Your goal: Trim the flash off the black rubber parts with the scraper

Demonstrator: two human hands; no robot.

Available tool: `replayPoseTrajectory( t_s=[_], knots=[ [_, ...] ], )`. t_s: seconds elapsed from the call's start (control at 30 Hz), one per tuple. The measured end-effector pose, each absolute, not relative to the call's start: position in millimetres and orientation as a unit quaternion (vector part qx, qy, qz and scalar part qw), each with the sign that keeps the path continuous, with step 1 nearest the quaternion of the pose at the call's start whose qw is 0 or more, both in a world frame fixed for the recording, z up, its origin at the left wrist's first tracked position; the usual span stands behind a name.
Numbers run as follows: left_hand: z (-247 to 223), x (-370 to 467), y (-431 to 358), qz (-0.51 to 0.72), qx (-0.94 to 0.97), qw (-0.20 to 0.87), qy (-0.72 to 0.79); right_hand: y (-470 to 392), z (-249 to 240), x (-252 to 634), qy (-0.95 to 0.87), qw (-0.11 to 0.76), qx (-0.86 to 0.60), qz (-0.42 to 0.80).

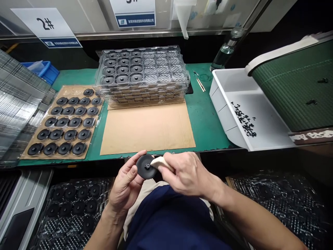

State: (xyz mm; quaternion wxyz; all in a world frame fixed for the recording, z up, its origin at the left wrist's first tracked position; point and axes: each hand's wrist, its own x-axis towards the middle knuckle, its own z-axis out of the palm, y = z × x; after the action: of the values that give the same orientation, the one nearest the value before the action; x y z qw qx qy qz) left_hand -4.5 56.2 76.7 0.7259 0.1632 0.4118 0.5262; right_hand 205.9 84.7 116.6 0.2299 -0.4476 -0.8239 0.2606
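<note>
A round black plastic disc (144,171) with a small raised hub faces up in front of my body. My left hand (126,184) grips it by its left edge, thumb on the near face and fingers behind. In my right hand (186,173) is a folded off-white cloth (161,162), pinched between thumb and fingers. The cloth's tip touches the disc beside the hub. Below the hands are my dark blue clothing and pale trousers. The right hand's fingertips are partly hidden by the cloth.
Brown cardboard (145,128) lies on the green bench. Behind it stand stacked clear trays (166,74), partly filled with discs. Left is another disc-filled tray (66,119). Right are a white bin (231,125) with small black pieces, a conveyor belt (299,90) and a bottle (225,52).
</note>
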Motion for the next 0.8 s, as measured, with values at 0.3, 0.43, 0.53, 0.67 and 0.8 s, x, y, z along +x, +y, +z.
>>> replayPoseTrajectory(
  t_s=[0.3,0.43,0.53,0.67,0.8],
  knots=[
    [76.1,-3.3,59.4,0.508,0.16,0.736,0.416,86.7,111.4,205.4,-0.828,0.214,-0.449,0.26],
    [74.2,-3.3,60.1,0.509,0.153,0.731,0.427,84.7,109.1,205.1,-0.833,0.207,-0.44,0.264],
    [74.5,-3.0,60.7,0.511,0.155,0.726,0.434,84.0,107.4,204.9,-0.836,0.211,-0.434,0.261],
    [74.5,-2.2,61.2,0.505,0.164,0.727,0.436,86.2,105.0,204.8,-0.827,0.211,-0.458,0.249],
    [73.5,-2.2,61.6,0.507,0.16,0.726,0.436,88.1,102.8,204.8,-0.839,0.204,-0.43,0.263]
  ],
)
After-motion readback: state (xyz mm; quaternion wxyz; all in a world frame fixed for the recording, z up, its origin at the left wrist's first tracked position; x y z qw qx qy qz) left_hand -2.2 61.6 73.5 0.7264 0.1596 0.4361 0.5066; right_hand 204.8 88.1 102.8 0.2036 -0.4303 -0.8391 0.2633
